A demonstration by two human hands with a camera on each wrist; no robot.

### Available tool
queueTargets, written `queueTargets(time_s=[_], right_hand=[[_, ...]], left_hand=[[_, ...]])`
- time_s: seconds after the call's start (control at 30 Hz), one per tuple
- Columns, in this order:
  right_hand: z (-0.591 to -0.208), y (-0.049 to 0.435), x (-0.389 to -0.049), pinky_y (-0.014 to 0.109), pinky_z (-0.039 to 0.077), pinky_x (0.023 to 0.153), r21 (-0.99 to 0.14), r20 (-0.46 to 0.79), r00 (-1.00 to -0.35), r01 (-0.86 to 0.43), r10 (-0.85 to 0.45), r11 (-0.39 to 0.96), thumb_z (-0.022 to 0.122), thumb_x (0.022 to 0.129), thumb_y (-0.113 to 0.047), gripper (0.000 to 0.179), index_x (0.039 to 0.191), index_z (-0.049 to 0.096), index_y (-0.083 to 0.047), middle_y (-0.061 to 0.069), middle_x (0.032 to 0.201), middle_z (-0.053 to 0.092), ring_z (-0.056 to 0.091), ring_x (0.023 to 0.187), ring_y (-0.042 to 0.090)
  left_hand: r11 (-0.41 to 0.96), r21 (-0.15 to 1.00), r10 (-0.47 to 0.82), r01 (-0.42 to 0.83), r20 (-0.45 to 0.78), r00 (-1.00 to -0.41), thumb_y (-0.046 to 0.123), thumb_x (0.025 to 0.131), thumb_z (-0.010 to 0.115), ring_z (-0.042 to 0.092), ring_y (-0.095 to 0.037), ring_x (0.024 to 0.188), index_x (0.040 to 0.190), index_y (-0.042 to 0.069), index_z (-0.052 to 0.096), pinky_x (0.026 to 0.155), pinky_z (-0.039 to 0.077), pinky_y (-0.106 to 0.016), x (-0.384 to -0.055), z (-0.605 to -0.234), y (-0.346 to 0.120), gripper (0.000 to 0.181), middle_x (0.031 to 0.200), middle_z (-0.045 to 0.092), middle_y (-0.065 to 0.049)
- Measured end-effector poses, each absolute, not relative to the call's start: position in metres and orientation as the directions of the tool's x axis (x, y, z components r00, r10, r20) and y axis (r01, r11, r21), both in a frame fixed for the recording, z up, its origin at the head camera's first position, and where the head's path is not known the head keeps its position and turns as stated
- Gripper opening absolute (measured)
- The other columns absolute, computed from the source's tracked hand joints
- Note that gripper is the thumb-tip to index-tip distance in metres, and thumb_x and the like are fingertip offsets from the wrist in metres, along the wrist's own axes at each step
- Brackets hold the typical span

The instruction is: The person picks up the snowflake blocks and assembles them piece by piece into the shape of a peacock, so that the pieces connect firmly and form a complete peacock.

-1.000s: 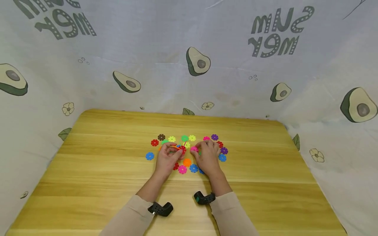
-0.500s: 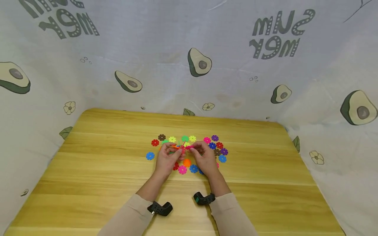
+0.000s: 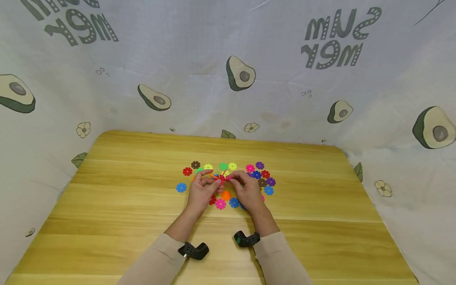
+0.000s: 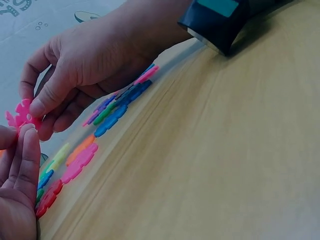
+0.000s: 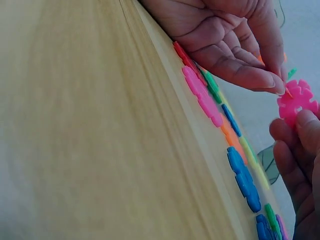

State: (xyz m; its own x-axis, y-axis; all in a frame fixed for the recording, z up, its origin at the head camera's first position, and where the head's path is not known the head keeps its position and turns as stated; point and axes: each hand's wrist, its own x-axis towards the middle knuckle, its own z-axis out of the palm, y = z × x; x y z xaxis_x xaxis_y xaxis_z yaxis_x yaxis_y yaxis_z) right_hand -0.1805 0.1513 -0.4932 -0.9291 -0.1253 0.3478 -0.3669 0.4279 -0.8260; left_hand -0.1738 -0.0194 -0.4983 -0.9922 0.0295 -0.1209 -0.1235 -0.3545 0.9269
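Observation:
My left hand (image 3: 202,193) pinches a red notched plastic disc (image 3: 221,179) between thumb and fingers. Orange and green discs joined to it stick out edge-on above the fingers. My right hand (image 3: 250,193) grips a pink notched disc (image 5: 295,106) between thumb and forefinger, its edge meeting the red one. Both hands are held above the table, fingertips almost together. In the left wrist view the pink disc shows in front of the right thumb, while the left fingers cover much of the joined pieces.
Several loose notched discs lie flat around the hands on the wooden table (image 3: 320,206). Among them are an orange disc (image 3: 226,196), a pink disc (image 3: 220,204), a blue disc (image 3: 181,187) and a purple disc (image 3: 260,165). Behind hangs a printed white curtain (image 3: 199,47).
My right hand has moved slightly left and turned the pink disc edge-on, bringing it against the red disc. The left hand has stayed nearly in place.

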Motion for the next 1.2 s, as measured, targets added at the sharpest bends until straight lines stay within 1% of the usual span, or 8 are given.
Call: queueTargets(time_s=[0.2,0.33,0.47,0.63,0.9,1.0,1.2], right_hand=[[-0.4921,0.1511,-0.1794,0.029,0.063,0.086,-0.802,0.38,-0.916,-0.396,-0.129,0.448,0.067,0.097,-0.007,0.007,0.102,0.072,-0.008,0.008,0.098,0.077,0.074,0.092,0.023],[-0.4908,0.1509,-0.1815,0.03,0.063,0.084,-0.795,0.393,-0.91,-0.41,-0.135,0.446,0.068,0.096,-0.007,0.007,0.101,0.073,-0.009,0.008,0.097,0.077,0.074,0.091,0.024],[-0.4891,0.1505,-0.1816,0.035,0.063,0.085,-0.795,0.37,-0.919,-0.388,-0.133,0.467,0.069,0.095,-0.008,0.006,0.099,0.073,-0.01,0.007,0.097,0.078,0.074,0.091,0.023],[-0.4878,0.1503,-0.1784,0.043,0.063,0.088,-0.799,0.333,-0.933,-0.356,-0.138,0.484,0.069,0.095,-0.006,0.006,0.099,0.073,-0.008,0.009,0.096,0.078,0.074,0.092,0.025],[-0.4884,0.1516,-0.1761,0.042,0.063,0.085,-0.79,0.327,-0.93,-0.368,-0.17,0.491,0.068,0.096,-0.006,0.006,0.099,0.073,-0.008,0.008,0.094,0.079,0.076,0.091,0.024],[-0.4896,0.1523,-0.1758,0.04,0.063,0.083,-0.774,0.343,-0.922,-0.386,-0.18,0.502,0.068,0.096,-0.006,0.006,0.099,0.073,-0.008,0.008,0.094,0.079,0.076,0.091,0.023],[-0.4909,0.1514,-0.1769,0.042,0.064,0.081,-0.74,0.412,-0.89,-0.451,-0.193,0.5,0.069,0.095,-0.004,0.007,0.099,0.074,-0.006,0.01,0.094,0.079,0.077,0.089,0.024]], left_hand=[[-0.354,0.928,0.035,-0.116,-0.111,-0.993,-0.006,0.093,0.068,0.075,-0.011,0.066,0.137,-0.005,0.045,0.067,0.064,-0.025,-0.1727,-0.4968,-0.0206,0.05,0.075,0.062,0.0],[-0.334,0.936,0.046,-0.111,-0.102,-0.994,-0.005,0.095,0.066,0.074,-0.01,0.067,0.137,-0.005,0.045,0.067,0.063,-0.024,-0.1736,-0.4951,-0.0218,0.047,0.075,0.065,0.0],[-0.306,0.945,0.063,-0.118,-0.104,-0.993,-0.003,0.096,0.066,0.074,-0.009,0.066,0.139,-0.004,0.045,0.067,0.063,-0.023,-0.1728,-0.4938,-0.0238,0.048,0.076,0.065,-0.001],[-0.278,0.952,0.096,-0.128,-0.105,-0.99,-0.003,0.096,0.066,0.073,-0.01,0.065,0.142,-0.003,0.044,0.068,0.063,-0.024,-0.1713,-0.4958,-0.0247,0.051,0.078,0.067,-0.002],[-0.246,0.963,0.127,-0.114,-0.085,-0.988,0.0,0.099,0.063,0.072,-0.01,0.065,0.144,-0.001,0.045,0.069,0.064,-0.025,-0.1689,-0.5009,-0.0248,0.049,0.08,0.069,-0.004],[-0.226,0.967,0.133,-0.121,-0.092,-0.987,0.001,0.099,0.063,0.072,-0.01,0.064,0.143,-0.001,0.045,0.068,0.064,-0.026,-0.1691,-0.5013,-0.0246,0.048,0.081,0.07,-0.006],[-0.199,0.974,0.148,-0.109,-0.08,-0.986,0.002,0.099,0.063,0.074,-0.013,0.066,0.144,0.0,0.043,0.07,0.065,-0.029,-0.171,-0.5001,-0.025,0.049,0.089,0.071,-0.018]])
